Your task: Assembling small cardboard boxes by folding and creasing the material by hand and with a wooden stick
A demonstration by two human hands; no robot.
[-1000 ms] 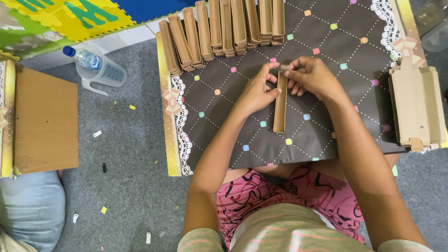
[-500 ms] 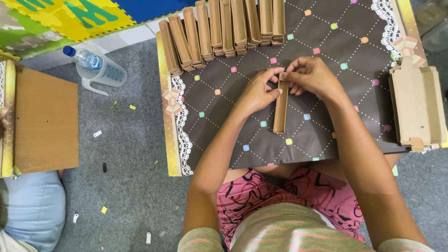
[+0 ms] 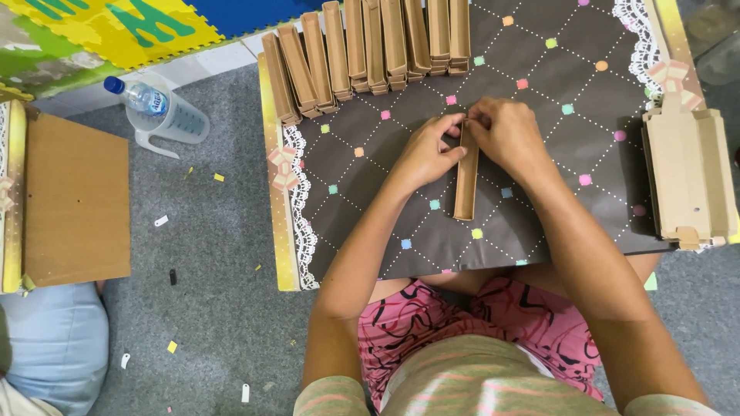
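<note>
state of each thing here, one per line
narrow cardboard box: flat on the board, top end pinched by both hands
left hand: gripping box
right hand: gripping box
folded boxes: lined up along far edge
flat blanks: stacked
water bottle: capped, in jug

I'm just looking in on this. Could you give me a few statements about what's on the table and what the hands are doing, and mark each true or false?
1. Both hands, the left hand and the right hand, are at the far end of a long brown cardboard box. True.
2. A row of similar folded boxes lies along the far edge of the table. True.
3. The table cover is plain white. False: it is dark with coloured squares and dotted lines.
4. A plastic bottle stands in a clear jug on the floor. True.
5. The flat cardboard stack lies by the left hand. False: it lies on the right side.
</note>
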